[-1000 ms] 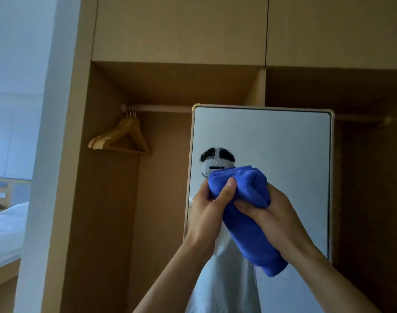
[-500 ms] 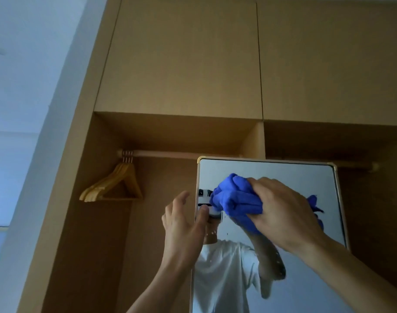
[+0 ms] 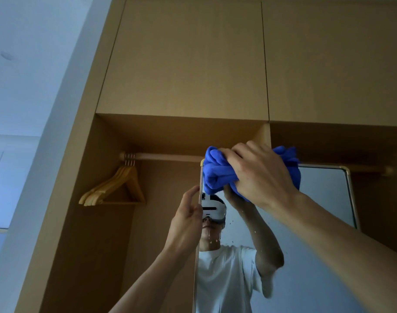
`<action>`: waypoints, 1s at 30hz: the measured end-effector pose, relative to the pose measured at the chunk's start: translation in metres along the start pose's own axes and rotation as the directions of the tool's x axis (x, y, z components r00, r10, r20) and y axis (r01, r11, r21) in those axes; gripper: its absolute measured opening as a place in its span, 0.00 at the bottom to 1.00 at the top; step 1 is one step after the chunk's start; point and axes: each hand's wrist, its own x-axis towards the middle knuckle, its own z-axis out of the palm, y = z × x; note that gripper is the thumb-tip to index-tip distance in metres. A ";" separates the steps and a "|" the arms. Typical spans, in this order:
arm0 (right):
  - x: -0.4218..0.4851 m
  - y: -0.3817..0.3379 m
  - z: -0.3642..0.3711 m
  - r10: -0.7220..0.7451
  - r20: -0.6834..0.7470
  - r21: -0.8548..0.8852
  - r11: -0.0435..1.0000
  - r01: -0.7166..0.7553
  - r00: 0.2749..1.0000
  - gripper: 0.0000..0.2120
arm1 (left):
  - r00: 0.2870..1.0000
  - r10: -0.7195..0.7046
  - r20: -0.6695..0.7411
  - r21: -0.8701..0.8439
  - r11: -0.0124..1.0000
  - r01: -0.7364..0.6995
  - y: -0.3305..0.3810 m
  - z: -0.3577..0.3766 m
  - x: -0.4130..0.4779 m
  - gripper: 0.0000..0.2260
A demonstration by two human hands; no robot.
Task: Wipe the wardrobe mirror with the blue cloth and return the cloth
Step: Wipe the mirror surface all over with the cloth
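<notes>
1. Blue, bunched and soft, the microfibre cloth (image 3: 218, 175) sits at the centre of the frame, pressed onto the top left corner of the tall gold-framed wardrobe mirror (image 3: 324, 199).
2. I have my right hand (image 3: 260, 175) closed over that cloth, fingers wrapped around the wad.
3. My left hand (image 3: 188, 213) is loosely curled on the mirror's left edge, fingers bent round the frame, steadying it.
4. Water droplets (image 3: 215, 239) speckle the glass below the cloth, so I judge the wiping barely begun.
5. Risk: pushing hard up there could swing or shift the mirror if my left grip slackens.
6. Risk: the wad could overshoot the frame and snag the wooden clothes rail (image 3: 166, 157).
7. The wooden hangers (image 3: 116, 188) at centre left hang well apart.
8. I can read no writing or brand anywhere.
</notes>
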 end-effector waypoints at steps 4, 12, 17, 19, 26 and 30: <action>-0.003 -0.014 0.014 0.020 0.004 0.019 1.000 -0.020 1.000 0.19 | 1.000 0.022 0.015 -0.015 1.000 -0.022 -0.004 -0.004 0.002 0.22; -0.070 -0.039 0.033 -0.108 0.036 0.176 0.979 0.100 0.993 0.20 | 0.997 -0.025 0.069 -0.178 0.983 0.037 -0.008 -0.012 0.000 0.19; -0.062 -0.032 0.029 -0.134 0.027 0.120 0.984 0.130 0.991 0.24 | 0.997 -0.022 0.070 -0.162 0.986 0.033 -0.008 -0.011 -0.003 0.19; -0.035 -0.019 0.023 -0.083 -0.009 0.061 0.995 0.083 0.997 0.22 | 0.998 -0.015 0.065 -0.125 0.992 0.023 -0.009 -0.012 -0.002 0.20; -0.002 -0.017 0.014 -0.019 -0.008 0.083 0.996 0.020 1.000 0.18 | 0.993 -0.026 0.115 -0.167 0.985 0.045 -0.013 -0.015 -0.002 0.20; -0.048 -0.042 0.020 -0.120 0.064 0.171 0.979 0.108 0.991 0.17 | 0.991 -0.067 0.113 -0.274 0.957 0.096 -0.016 -0.016 -0.004 0.17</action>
